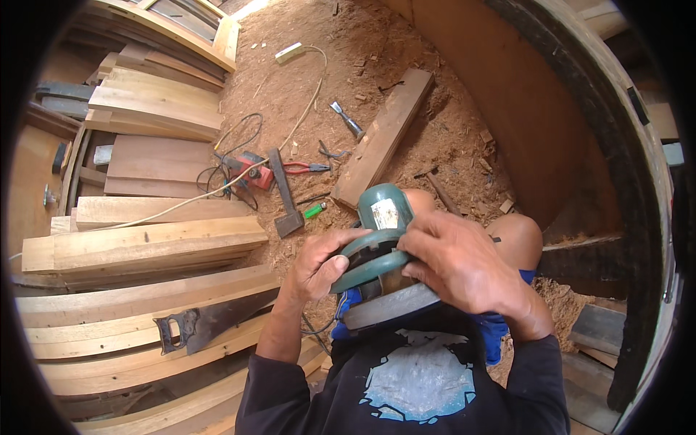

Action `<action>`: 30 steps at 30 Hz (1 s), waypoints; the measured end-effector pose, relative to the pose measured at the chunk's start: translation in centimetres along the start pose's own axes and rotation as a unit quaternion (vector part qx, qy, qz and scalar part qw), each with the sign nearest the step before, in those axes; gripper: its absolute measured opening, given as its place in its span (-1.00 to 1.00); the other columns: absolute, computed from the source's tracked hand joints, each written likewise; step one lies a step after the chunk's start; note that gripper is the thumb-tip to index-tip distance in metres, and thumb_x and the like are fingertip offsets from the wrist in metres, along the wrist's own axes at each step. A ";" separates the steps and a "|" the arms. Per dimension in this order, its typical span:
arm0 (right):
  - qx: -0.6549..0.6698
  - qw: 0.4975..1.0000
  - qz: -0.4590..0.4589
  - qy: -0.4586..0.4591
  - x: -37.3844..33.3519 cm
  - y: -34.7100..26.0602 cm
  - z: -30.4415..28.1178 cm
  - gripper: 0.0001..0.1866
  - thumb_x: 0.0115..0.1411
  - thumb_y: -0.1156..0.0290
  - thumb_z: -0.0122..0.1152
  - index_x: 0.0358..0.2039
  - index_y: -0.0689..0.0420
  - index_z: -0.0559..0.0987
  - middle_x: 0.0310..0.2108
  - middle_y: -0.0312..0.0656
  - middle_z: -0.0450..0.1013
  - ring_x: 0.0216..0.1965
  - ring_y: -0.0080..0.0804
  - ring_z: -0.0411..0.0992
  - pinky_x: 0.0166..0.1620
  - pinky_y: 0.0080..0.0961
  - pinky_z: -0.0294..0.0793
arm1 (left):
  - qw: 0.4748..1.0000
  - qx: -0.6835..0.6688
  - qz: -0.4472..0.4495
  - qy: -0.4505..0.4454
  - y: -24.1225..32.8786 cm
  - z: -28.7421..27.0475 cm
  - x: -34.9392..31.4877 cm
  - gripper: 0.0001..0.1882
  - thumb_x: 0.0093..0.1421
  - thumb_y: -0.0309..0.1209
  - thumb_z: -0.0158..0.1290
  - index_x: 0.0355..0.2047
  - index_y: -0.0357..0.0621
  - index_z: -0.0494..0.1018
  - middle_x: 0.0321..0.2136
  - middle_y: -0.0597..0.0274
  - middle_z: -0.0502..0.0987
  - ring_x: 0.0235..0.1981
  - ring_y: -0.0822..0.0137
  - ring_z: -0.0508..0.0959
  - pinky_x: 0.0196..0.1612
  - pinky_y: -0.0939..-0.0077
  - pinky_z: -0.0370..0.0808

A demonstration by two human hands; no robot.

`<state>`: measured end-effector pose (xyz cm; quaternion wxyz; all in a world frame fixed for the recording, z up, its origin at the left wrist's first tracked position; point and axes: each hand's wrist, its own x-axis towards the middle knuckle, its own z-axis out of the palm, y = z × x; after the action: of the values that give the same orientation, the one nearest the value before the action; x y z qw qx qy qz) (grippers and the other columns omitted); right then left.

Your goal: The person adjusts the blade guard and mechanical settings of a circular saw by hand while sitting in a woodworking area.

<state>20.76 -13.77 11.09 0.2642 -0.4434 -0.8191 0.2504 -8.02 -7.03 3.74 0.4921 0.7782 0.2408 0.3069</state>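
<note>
A green circular saw (384,206) with a pale label on its motor housing is held up over my lap. My left hand (317,262) is closed around the near left side of its curved green guard, thumb bent on top. Gripping the right side of the same saw, my right hand (464,262) has its fingers curled over the guard's edge. The grey, flat base plate (391,306) faces my chest, tilted. The blade cannot be made out in the dark gap of the guard.
Thick planks (145,243) lie stacked on the left, with a handsaw (210,326) on them. A timber beam (384,138), chisel (346,119), hammer (283,196), red-handled pliers (308,167), red power tool (254,170) and cord lie on sawdust. A curved wooden wall (522,109) rises on the right.
</note>
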 end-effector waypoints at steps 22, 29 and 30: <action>0.100 0.991 0.049 0.080 -0.5 0.2 1.4 -0.74 0.28 0.35 0.45 -0.12 0.25 0.68 -0.02 0.08 0.61 -0.02 0.12 0.60 0.07 -0.12 0.56 | 0.911 -0.069 -0.160 0.373 -0.8 8.8 -10.8 -0.68 0.41 -0.38 0.31 -0.01 -0.28 0.44 -0.20 0.28 0.61 -0.28 0.56 0.55 -0.26 0.61 0.52; 0.136 0.977 0.126 0.102 -1.6 -0.4 2.5 -0.77 0.38 0.30 0.34 -0.14 0.22 0.70 -0.20 0.03 0.62 -0.06 0.05 0.59 0.01 -0.13 0.53 | 0.902 -0.129 -0.148 0.384 -0.7 11.4 -9.9 -0.53 0.59 -0.13 0.02 0.21 -0.32 0.37 -0.02 0.10 0.61 -0.07 0.39 0.62 0.05 0.40 0.59; 0.125 0.977 0.114 0.125 -1.8 -0.2 2.8 -0.76 0.40 0.29 0.31 -0.14 0.22 0.70 -0.24 0.03 0.61 -0.11 0.04 0.59 -0.03 -0.13 0.53 | 0.903 -0.132 -0.149 0.381 -0.8 11.5 -9.8 -0.53 0.59 -0.13 0.02 0.21 -0.32 0.37 -0.02 0.10 0.61 -0.07 0.39 0.62 0.05 0.40 0.59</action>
<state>19.67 -15.90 8.77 0.3881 -0.5252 -0.6855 0.3221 -6.66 -20.48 -3.10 0.5008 0.4850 0.4802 0.5323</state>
